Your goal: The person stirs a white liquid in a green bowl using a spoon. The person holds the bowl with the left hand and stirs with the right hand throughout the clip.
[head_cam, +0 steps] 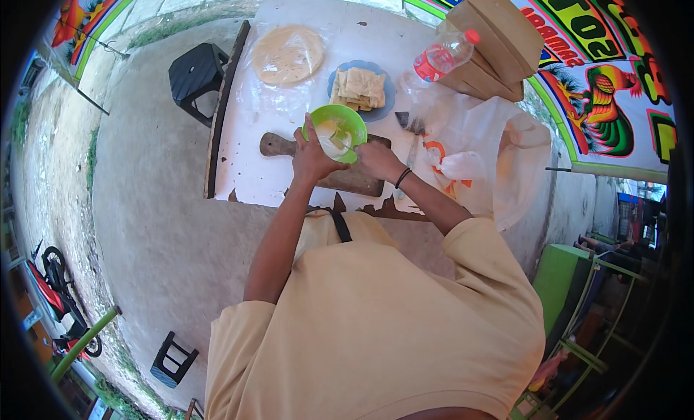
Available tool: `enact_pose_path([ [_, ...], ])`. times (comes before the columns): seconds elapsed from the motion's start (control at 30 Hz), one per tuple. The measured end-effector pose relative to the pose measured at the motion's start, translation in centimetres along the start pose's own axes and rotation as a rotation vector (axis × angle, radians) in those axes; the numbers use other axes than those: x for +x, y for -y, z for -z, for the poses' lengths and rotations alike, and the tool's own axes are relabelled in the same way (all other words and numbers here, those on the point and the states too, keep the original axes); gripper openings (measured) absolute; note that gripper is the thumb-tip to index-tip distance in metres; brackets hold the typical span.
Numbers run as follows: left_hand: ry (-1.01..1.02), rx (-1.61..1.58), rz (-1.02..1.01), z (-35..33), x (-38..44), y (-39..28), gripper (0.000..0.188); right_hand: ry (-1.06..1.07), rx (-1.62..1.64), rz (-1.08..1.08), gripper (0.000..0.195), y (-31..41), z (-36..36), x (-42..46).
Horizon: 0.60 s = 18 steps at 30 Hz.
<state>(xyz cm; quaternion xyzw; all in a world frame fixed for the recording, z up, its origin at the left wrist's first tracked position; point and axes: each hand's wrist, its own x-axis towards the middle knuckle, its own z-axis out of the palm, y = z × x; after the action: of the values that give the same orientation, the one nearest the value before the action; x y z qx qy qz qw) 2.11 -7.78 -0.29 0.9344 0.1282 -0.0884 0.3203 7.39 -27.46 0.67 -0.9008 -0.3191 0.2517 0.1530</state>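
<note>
My left hand grips the rim of a lime-green plastic bowl, which is tilted over a wooden cutting board. Inside the bowl is a pale, whitish mixture. My right hand, with a dark band at the wrist, holds a thin utensil whose end dips into the bowl; its exact kind is hard to make out. Just beyond the bowl, folded flat pastry squares are stacked on a blue scalloped plate. Round flat wrappers lie in clear plastic at the far left.
A plastic bottle with a red cap leans near brown cardboard at the back right. Plastic bags cover the table's right side. The white tabletop has a chipped front edge. Dark stools stand on the floor to the left.
</note>
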Motion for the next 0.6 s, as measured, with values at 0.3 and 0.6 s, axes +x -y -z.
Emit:
enact_pose_path([
  [0.3,0.044,0.0,0.054,1.2,-0.1,-0.7,0.16,0.033,-0.038,-0.094,0.025,6.2,7.6,-3.1],
  [0.6,0.044,-0.056,0.071,2.0,-0.5,-1.3,0.16,-0.134,-0.246,-0.107,0.021,5.5,9.9,-3.2],
])
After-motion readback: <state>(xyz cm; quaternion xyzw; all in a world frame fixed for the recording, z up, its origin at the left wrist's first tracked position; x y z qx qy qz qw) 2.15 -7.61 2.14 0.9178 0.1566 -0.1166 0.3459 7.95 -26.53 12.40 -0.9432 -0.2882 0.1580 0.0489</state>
